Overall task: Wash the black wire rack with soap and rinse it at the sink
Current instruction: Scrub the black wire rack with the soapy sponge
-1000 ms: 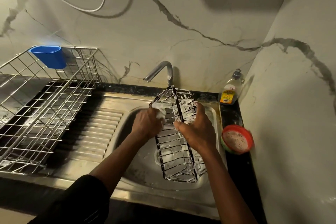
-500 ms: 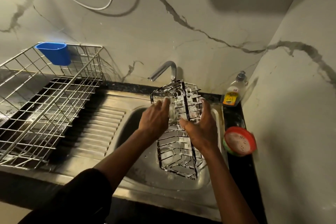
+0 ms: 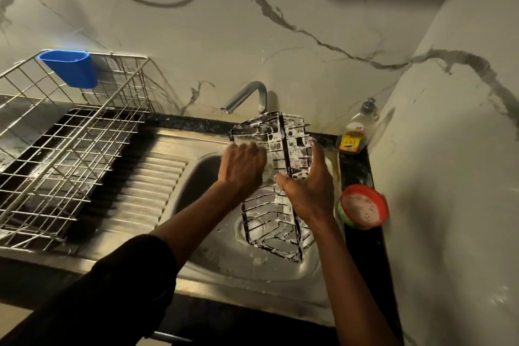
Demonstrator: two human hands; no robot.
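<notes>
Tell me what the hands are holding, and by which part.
The right hand grips the black wire rack by its frame bar, midway up. The left hand rests on its upper left side.

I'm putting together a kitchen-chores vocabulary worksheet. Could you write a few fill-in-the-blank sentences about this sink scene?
The right hand grips the sudsy black wire rack over the ___ basin.
The cup hooked on the dish drainer is ___ in colour.
No ___ runs from the faucet.
The red-rimmed bowl sits on the counter to the rack's ___ side.
Missing words: sink; blue; water; right.
</notes>
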